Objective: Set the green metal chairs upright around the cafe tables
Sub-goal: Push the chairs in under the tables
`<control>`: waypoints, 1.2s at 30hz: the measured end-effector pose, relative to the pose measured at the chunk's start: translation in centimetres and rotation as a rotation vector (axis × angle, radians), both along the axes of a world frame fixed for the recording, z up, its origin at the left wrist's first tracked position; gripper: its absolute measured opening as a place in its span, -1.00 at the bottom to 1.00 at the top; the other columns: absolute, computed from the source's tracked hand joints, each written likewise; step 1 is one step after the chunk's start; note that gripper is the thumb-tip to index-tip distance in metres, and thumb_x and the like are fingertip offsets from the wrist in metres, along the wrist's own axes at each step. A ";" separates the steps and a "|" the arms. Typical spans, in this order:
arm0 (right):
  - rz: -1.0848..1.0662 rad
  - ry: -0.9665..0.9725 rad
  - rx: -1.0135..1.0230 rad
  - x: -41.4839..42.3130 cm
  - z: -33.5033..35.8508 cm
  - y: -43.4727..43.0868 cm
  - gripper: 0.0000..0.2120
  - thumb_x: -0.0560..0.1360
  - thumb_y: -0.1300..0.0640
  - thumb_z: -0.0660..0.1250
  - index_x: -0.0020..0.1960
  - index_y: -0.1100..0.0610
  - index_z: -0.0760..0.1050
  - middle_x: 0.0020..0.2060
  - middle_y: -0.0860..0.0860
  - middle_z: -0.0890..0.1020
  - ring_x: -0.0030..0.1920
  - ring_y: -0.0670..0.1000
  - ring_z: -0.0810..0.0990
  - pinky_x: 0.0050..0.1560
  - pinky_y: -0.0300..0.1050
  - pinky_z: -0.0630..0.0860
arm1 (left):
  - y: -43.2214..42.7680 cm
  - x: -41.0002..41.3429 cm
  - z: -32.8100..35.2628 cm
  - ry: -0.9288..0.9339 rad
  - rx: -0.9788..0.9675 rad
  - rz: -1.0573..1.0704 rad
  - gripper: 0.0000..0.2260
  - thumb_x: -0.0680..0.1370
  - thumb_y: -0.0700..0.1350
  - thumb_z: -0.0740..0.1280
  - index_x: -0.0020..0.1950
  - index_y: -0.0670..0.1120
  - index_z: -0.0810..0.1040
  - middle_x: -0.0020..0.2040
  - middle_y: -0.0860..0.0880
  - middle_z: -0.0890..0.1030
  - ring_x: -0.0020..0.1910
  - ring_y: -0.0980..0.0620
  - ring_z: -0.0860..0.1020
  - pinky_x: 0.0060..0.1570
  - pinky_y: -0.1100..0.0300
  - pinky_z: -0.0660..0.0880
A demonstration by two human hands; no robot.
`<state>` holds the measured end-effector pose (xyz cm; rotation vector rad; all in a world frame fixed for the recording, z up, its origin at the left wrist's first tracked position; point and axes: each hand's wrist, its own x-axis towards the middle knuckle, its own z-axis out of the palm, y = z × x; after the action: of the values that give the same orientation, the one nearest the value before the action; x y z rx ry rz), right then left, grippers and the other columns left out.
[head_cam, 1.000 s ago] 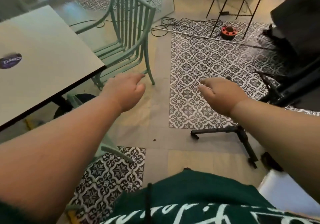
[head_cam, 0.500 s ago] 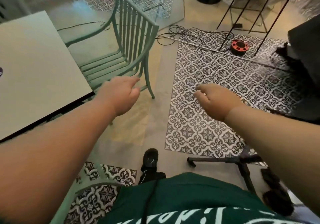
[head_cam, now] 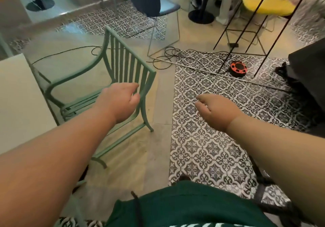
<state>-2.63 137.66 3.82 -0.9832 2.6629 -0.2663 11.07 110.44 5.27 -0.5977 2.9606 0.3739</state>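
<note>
The floor [head_cam: 158, 149] is pale beige tile, with a panel of black-and-white patterned tiles [head_cam: 219, 114] laid into it on the right and a second patterned strip towards the far wall. Black cables [head_cam: 173, 54] loop across the near edge of that panel.

One green metal chair [head_cam: 126, 68] shows clearly. It stands upright on its legs on the beige tile, just left of the patterned panel's left edge, with its seat turned towards the corner of the one white table [head_cam: 19, 107] at the left.

Two bare hands reach forward. The left hand [head_cam: 119, 102] lies over the chair's slatted back with its fingers loosely curled; I cannot tell whether it grasps a slat or only hovers in front. The right hand [head_cam: 216, 110] hangs over the patterned tiles, fingers relaxed, holding nothing.

Farther off I count one dark blue chair [head_cam: 149, 0] on wire legs, one yellow seat [head_cam: 263, 3], one red cable reel [head_cam: 238, 68] on the panel's far edge, and two round black pedestal bases [head_cam: 200, 16].
</note>
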 end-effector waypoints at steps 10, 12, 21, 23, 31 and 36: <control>0.175 0.043 0.006 -19.4 -0.7 -5.2 -0.52 0.68 -0.15 0.04 0.44 0.05 0.46 0.34 0.04 0.61 0.30 0.06 0.57 0.32 0.10 0.53 | -2.2 -13.8 -0.4 0.023 -0.008 0.174 -0.57 0.66 0.04 0.07 0.48 -0.05 0.45 0.38 -0.11 0.57 0.36 -0.16 0.50 0.27 -0.17 0.48; 0.239 0.055 0.023 -23.6 -0.5 -6.6 -0.52 0.68 -0.16 0.04 0.45 0.04 0.46 0.34 0.03 0.60 0.31 0.05 0.57 0.32 0.09 0.53 | -1.9 -16.3 -0.8 0.022 0.006 0.250 -0.53 0.61 0.07 0.03 0.41 -0.07 0.49 0.32 -0.14 0.60 0.30 -0.19 0.53 0.22 -0.17 0.50; 0.554 0.069 0.070 -35.4 0.6 -17.5 -0.49 0.68 -0.17 0.04 0.50 0.05 0.42 0.37 0.05 0.58 0.35 0.07 0.54 0.36 0.11 0.50 | -3.7 -20.0 -2.2 0.040 0.069 0.567 -0.52 0.61 0.08 0.06 0.48 -0.02 0.46 0.39 -0.08 0.57 0.36 -0.14 0.50 0.27 -0.14 0.48; 0.628 0.070 0.058 -36.3 0.3 -21.3 -0.49 0.67 -0.16 0.04 0.49 0.06 0.43 0.37 0.06 0.59 0.35 0.10 0.54 0.34 0.08 0.50 | -5.6 -19.5 -2.6 0.022 0.057 0.645 -0.54 0.64 0.07 0.09 0.51 0.01 0.42 0.43 -0.06 0.54 0.40 -0.12 0.47 0.31 -0.12 0.45; 0.819 0.061 0.044 -38.5 -1.5 -34.5 -0.49 0.67 -0.16 0.04 0.52 0.04 0.41 0.41 0.05 0.55 0.38 0.13 0.51 0.35 0.06 0.46 | -13.8 -21.9 -4.4 0.016 0.062 0.817 -0.56 0.67 0.04 0.11 0.55 0.03 0.37 0.45 -0.06 0.51 0.43 -0.12 0.43 0.32 -0.10 0.42; 0.932 0.033 0.056 -40.2 -0.8 -41.2 -0.48 0.68 -0.16 0.03 0.54 0.05 0.39 0.42 0.05 0.53 0.40 0.10 0.49 0.38 0.01 0.41 | -17.7 -24.1 -3.8 0.031 0.066 0.893 -0.57 0.68 0.03 0.13 0.55 0.03 0.38 0.46 -0.02 0.50 0.43 -0.08 0.42 0.32 -0.07 0.39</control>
<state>-42.82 96.47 3.04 -2.0439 1.9271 0.0370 -12.99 92.72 1.44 -1.8828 2.5026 0.5258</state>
